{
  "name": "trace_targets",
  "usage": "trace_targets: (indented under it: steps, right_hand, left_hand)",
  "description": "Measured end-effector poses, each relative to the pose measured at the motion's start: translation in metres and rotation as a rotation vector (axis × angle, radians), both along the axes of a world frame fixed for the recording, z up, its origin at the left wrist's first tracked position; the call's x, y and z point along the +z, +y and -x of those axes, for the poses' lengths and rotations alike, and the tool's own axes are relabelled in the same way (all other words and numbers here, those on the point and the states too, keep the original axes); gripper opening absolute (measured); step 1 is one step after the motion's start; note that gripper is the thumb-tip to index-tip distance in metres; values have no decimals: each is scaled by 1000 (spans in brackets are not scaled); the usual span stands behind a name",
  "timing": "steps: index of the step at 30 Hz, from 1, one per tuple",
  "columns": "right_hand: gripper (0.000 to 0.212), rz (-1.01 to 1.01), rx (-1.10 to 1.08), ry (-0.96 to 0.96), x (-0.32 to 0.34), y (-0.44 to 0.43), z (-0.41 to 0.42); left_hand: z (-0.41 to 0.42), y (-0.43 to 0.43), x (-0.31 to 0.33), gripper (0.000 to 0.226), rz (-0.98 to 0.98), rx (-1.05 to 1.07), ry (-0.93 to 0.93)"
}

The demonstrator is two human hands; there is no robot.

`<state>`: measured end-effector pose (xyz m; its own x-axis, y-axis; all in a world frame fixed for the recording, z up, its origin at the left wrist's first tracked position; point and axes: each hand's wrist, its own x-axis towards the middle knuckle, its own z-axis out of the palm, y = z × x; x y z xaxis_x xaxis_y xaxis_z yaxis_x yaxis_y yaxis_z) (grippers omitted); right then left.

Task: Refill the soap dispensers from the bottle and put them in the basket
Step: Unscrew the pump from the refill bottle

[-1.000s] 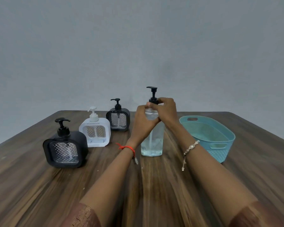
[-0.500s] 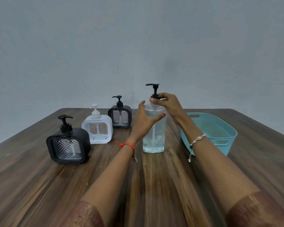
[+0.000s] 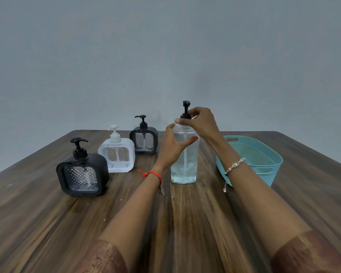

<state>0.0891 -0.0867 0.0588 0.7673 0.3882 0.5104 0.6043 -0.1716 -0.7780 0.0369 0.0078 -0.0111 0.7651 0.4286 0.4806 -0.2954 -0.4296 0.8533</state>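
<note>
Clear refill bottle (image 3: 184,162) stands upright mid-desk, part full of clear liquid, black pump (image 3: 185,110) still on its neck. Left hand (image 3: 172,147) wraps the bottle's upper body from the left, thumb across the front, grip closed on the bottle. Right hand (image 3: 200,122) sits over the top, fingers pinched around the pump collar, grip closed on the pump. Three dispensers stand in a diagonal row left of the bottle, all upright with pumps on: near black dispenser (image 3: 82,173) furthest left, white dispenser (image 3: 117,154) behind it, far black dispenser (image 3: 144,139) just left of the left hand's fingertips. Teal basket (image 3: 272,168) sits right of the bottle, partly behind the right forearm, nothing visible in it. Red thread band (image 3: 153,174) on left wrist, beaded bracelet (image 3: 234,166) on right wrist. Wooden desk (image 3: 195,223) carries everything; plain grey wall (image 3: 165,56) behind.
</note>
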Motion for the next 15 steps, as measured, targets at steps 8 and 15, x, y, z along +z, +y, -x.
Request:
trace_targets:
  steps: [8,15]
  right_hand:
    - [48,-196,132,354,4,-13,-8]
    - [41,-46,-7,119,0,-1,5]
  left_hand:
    - [-2,1,-1,85,10,-2,-14]
    - [-3,1,-1,79,52,-30,-22]
